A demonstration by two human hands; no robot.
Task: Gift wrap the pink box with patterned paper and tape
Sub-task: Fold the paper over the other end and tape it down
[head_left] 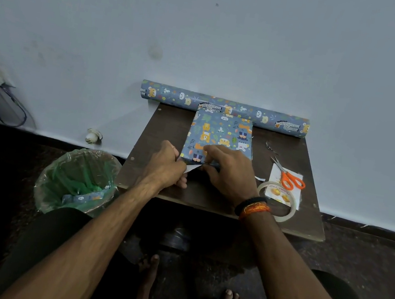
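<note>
The wrapping looks well advanced: the box lies flat on the small dark table, just in front of the paper roll that rests against the wall, and its top and both long sides already wear the blue animal-print paper — no pink shows anywhere. What remains, as far as one can judge, is the near end. There the left hand has its fingers curled round a white-backed triangular flap at the box's near left corner, while the right hand presses fingertips along the near top edge and appears to pinch the paper beside that flap. The far end is hidden behind the box, so whether it is closed cannot be told. The tape roll and orange scissors lie apart to the right — likely needed once this end is folded flat. A lined bin left of the table holds an offcut.
</note>
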